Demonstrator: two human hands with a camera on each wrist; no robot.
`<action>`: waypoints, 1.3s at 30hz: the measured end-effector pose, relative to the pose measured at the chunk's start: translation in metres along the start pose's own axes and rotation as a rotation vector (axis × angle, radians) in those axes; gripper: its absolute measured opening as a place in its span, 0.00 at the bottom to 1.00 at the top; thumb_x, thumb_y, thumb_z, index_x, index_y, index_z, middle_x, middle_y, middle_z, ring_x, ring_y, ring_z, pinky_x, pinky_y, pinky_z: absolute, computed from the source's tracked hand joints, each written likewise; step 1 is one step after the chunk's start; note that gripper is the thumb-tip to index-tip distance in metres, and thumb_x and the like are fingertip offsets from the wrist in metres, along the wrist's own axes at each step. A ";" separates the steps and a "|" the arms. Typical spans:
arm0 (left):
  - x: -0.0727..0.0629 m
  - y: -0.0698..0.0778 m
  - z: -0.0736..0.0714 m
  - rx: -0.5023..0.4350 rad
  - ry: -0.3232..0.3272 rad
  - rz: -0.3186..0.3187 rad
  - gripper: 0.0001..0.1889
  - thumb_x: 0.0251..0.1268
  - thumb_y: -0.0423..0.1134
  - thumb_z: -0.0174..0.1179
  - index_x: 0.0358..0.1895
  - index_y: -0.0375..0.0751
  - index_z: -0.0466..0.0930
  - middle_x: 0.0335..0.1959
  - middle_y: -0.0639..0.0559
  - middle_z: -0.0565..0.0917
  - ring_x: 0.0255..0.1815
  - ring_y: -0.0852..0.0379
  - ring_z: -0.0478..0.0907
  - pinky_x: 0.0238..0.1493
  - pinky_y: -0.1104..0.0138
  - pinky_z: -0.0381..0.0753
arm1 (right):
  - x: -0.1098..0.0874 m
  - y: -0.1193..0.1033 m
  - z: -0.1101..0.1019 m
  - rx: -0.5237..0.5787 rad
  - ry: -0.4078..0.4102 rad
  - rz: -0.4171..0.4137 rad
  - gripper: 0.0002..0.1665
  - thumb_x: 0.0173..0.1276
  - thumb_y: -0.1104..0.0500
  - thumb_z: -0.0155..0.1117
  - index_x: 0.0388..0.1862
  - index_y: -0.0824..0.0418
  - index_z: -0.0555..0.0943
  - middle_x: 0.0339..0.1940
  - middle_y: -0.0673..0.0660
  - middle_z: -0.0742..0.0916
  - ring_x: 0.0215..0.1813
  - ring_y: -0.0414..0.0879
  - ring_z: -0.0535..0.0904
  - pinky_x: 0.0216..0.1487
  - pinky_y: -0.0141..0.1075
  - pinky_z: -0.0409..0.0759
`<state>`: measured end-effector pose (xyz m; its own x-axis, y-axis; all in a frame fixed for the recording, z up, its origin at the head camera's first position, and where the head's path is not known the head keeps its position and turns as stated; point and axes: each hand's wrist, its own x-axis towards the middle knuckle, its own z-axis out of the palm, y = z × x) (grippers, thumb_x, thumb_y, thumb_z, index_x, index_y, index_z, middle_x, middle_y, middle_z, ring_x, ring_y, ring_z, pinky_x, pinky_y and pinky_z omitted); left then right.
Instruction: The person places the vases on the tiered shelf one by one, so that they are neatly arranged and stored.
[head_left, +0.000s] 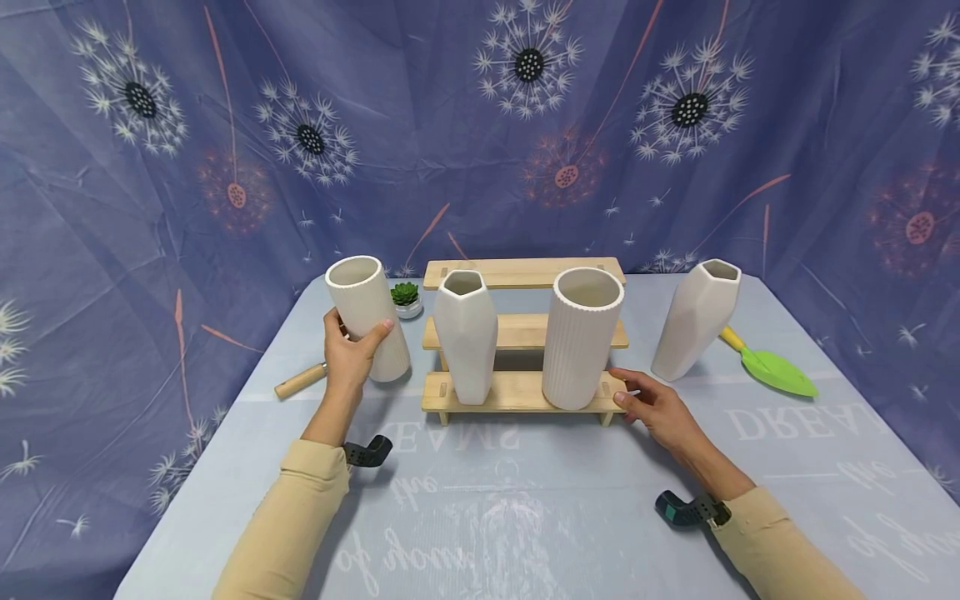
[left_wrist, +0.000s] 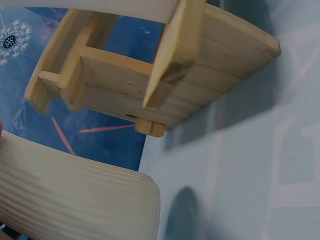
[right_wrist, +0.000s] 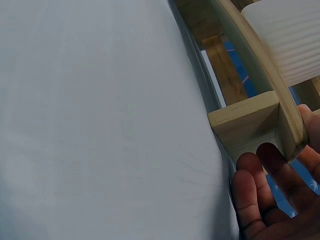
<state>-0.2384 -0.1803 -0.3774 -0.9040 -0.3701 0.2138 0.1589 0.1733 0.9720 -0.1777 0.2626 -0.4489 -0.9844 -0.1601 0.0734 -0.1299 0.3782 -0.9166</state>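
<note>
My left hand (head_left: 348,354) grips a white ribbed cylindrical vase (head_left: 367,312) left of a three-tier wooden stand (head_left: 517,390). The ribbed side and base of that vase (left_wrist: 75,190) show in the left wrist view; whether the base touches the table I cannot tell. My right hand (head_left: 656,408) holds the right end of the lowest step, thumb above and fingers (right_wrist: 245,192) beneath in the right wrist view. On this step stand a white faceted vase (head_left: 467,342) at left and a wider ribbed vase (head_left: 577,350) at right.
Another faceted white vase (head_left: 693,321) stands right of the stand, beside a green trowel with a yellow handle (head_left: 776,371). A small potted succulent (head_left: 406,298) sits behind the left vase. A wooden-handled tool (head_left: 302,380) lies by my left hand. A dandelion-print curtain (head_left: 420,125) hangs behind the table.
</note>
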 end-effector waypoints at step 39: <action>0.031 0.086 0.016 -0.042 -0.107 0.161 0.41 0.49 0.46 0.70 0.67 0.49 0.59 0.61 0.44 0.70 0.59 0.50 0.70 0.60 0.49 0.70 | 0.000 -0.001 -0.001 -0.020 -0.009 0.035 0.30 0.68 0.52 0.59 0.67 0.59 0.68 0.48 0.62 0.77 0.34 0.44 0.79 0.28 0.34 0.75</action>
<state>-0.2593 -0.1622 -0.2887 -0.9025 -0.2408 0.3571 0.3189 0.1837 0.9298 -0.1774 0.2634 -0.4476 -0.9872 -0.1548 0.0376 -0.0977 0.4019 -0.9105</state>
